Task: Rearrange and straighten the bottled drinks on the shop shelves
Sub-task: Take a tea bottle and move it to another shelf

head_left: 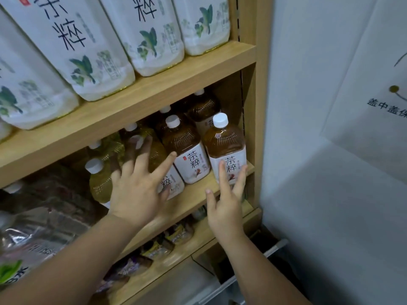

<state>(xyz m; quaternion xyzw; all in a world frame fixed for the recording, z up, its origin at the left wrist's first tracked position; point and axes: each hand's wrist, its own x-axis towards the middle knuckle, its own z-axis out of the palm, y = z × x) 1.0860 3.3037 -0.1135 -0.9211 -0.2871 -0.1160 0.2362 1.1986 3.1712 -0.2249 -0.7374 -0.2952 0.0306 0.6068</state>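
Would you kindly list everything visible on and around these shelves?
Large bottles: at least four, white labels, top shelf.
Brown tea bottles: at least four, white caps, middle shelf, right.
Yellow drink bottles: at least two, white caps, middle shelf, left.
Snack packets: several, mixed colours, bottom shelf.
Wrapped packs: clear plastic, lower left.
Shelves: light wood.
Wall: white, right.
Left hand: one, fingers spread over the middle bottles.
Right hand: one, straight fingertips on the rightmost brown bottle.
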